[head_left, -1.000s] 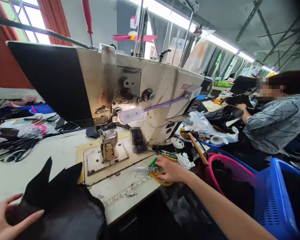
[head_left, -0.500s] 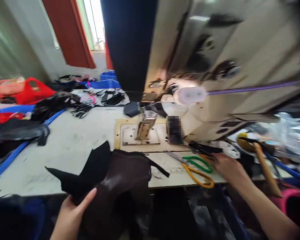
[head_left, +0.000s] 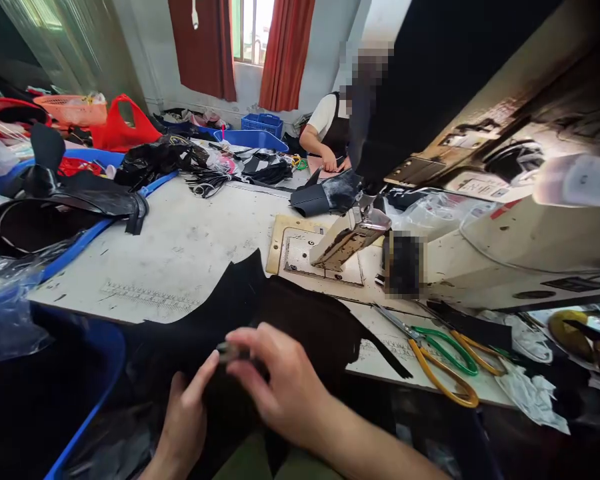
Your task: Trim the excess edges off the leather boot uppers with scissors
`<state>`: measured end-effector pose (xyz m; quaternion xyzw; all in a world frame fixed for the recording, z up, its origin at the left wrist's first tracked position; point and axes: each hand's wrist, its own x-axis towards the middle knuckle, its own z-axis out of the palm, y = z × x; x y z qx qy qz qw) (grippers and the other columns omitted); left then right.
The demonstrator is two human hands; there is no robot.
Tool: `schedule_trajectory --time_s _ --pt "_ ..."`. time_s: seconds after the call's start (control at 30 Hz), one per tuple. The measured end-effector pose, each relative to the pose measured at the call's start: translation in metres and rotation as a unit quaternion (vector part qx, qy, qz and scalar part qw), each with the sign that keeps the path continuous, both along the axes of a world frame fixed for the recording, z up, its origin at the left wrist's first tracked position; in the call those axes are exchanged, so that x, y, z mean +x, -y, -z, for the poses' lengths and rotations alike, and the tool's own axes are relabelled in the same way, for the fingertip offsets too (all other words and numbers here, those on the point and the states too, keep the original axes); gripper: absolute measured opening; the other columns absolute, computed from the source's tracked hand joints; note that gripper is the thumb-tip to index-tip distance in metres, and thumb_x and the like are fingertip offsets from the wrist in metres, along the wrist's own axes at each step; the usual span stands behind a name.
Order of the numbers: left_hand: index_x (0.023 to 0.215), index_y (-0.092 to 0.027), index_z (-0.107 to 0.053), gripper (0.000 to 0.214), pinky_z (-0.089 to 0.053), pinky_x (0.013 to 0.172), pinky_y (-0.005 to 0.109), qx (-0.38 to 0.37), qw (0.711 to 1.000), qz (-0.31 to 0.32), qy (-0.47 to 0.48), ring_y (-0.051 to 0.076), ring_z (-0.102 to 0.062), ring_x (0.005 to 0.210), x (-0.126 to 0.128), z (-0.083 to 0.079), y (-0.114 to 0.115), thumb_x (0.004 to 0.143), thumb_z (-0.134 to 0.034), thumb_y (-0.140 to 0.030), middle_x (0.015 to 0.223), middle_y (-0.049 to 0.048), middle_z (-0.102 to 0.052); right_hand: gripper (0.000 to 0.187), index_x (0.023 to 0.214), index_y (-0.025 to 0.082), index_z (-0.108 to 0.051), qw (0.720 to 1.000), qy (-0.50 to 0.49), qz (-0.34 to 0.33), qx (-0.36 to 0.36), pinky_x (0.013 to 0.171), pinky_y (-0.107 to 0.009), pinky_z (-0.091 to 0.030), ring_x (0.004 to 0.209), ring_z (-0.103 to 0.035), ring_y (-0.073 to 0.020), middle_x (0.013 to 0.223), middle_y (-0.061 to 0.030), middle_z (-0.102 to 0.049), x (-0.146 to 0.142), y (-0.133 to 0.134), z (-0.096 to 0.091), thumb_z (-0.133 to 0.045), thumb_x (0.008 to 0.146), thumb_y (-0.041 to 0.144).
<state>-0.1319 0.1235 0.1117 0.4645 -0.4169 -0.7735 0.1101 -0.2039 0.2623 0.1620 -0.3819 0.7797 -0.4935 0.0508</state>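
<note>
A large piece of black material point(head_left: 300, 320) hangs over the near edge of the white worktable point(head_left: 180, 247). Low in the view, my left hand point(head_left: 187, 417) and my right hand point(head_left: 280, 383) meet over it, and both pinch a small dark piece point(head_left: 229, 351) between thumb and fingers. Just beyond stands the sewing machine point(head_left: 505, 200) with its presser foot point(head_left: 353, 237) over the metal plate. Scissors with green and yellow handles point(head_left: 443, 360) lie on the table to the right of my right hand.
Another person point(head_left: 330, 133) works at the far side of the table. Black pieces and straps point(head_left: 215, 180) are heaped at the back. A blue bin point(head_left: 90, 373) sits low left, with a clear plastic bag point(head_left: 5, 307). Red and orange baskets point(head_left: 75, 113) stand far left.
The view has swung left. My right hand left the scissors and came across to meet my left hand on the black material, where both now pinch a small dark piece.
</note>
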Motion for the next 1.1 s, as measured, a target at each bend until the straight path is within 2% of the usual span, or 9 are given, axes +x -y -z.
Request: schedule_trajectory --time_s 0.07,0.17,0.23,0.37,0.5,0.7,0.87,1.1 --pt "0.084 -0.015 -0.075 0.012 -0.06 0.083 0.034 0.045 0.999 0.001 0.001 0.028 -0.071 0.093 -0.001 -0.003 0.001 0.073 -0.075 -0.017 0.083 0.0067 -0.075 0.022 0.11 0.022 -0.065 0.997 -0.016 0.029 0.071 0.072 -0.029 -0.049 0.076 -0.061 -0.0178 0.085 -0.0046 -0.064 -0.021 0.011 0.019 -0.057 0.093 0.033" --pt "0.104 -0.014 -0.071 0.028 -0.06 0.082 0.035 0.124 0.992 0.002 -0.012 0.028 -0.07 0.096 -0.006 -0.012 0.003 0.076 -0.071 -0.016 0.101 0.0095 -0.075 0.024 0.113 0.024 -0.066 0.985 -0.049 0.037 0.159 0.065 -0.028 -0.046 0.073 -0.061 -0.0175 0.086 -0.0039 -0.061 -0.037 -0.001 0.041 -0.058 0.093 0.035" --pt "0.106 -0.013 -0.07 0.034 -0.061 0.077 0.033 0.142 0.99 0.005 -0.015 0.027 -0.071 0.092 -0.009 -0.017 0.004 0.073 -0.074 -0.015 0.1 0.0106 -0.075 0.026 0.116 0.024 -0.066 0.982 -0.065 0.037 0.174 0.063 -0.026 -0.045 0.072 -0.06 -0.0164 0.089 -0.0045 -0.059 -0.036 -0.011 0.045 -0.056 0.094 0.035" --pt "0.103 -0.011 -0.071 0.043 -0.06 0.067 0.028 0.138 0.99 0.023 -0.027 0.028 -0.072 0.088 -0.011 -0.02 0.007 0.063 -0.084 -0.021 0.093 0.0116 -0.075 0.029 0.12 0.02 -0.063 0.984 -0.081 0.02 0.155 0.063 -0.024 -0.046 0.074 -0.059 -0.0149 0.091 -0.0052 -0.06 -0.025 -0.013 0.035 -0.053 0.096 0.031" --pt "0.11 -0.013 -0.07 0.051 -0.06 0.07 0.029 0.145 0.988 0.043 -0.041 0.03 -0.07 0.097 -0.011 -0.018 0.007 0.063 -0.086 -0.026 0.1 0.0111 -0.075 0.026 0.117 0.017 -0.064 0.977 -0.127 0.015 0.171 0.062 -0.025 -0.045 0.074 -0.06 -0.016 0.09 -0.0059 -0.062 -0.02 -0.005 0.027 -0.052 0.095 0.025" --pt "0.118 -0.014 -0.067 0.065 -0.061 0.071 0.032 0.126 0.991 0.035 -0.035 0.033 -0.068 0.1 -0.011 -0.02 0.005 0.059 -0.089 -0.028 0.106 0.0119 -0.073 0.023 0.113 0.017 -0.064 0.971 -0.153 0.034 0.181 0.061 -0.025 -0.045 0.071 -0.061 -0.0162 0.087 -0.0046 -0.064 -0.018 -0.002 0.027 -0.052 0.094 0.023" --pt "0.115 -0.013 -0.068 0.061 -0.061 0.075 0.035 0.122 0.991 0.039 -0.028 0.034 -0.068 0.101 -0.011 -0.023 0.004 0.06 -0.088 -0.029 0.106 0.0129 -0.073 0.023 0.113 0.017 -0.064 0.968 -0.17 0.034 0.184 0.06 -0.025 -0.044 0.07 -0.06 -0.0165 0.085 -0.0049 -0.065 -0.017 -0.002 0.026 -0.052 0.094 0.022" --pt "0.12 -0.015 -0.065 0.06 -0.06 0.081 0.033 0.116 0.992 0.043 -0.039 0.032 -0.065 0.109 -0.009 -0.018 0.005 0.065 -0.086 -0.029 0.111 0.0117 -0.072 0.023 0.114 0.018 -0.064 0.963 -0.181 0.042 0.197 0.06 -0.026 -0.043 0.07 -0.059 -0.0167 0.085 -0.0045 -0.065 -0.014 -0.001 0.025 -0.051 0.095 0.023"
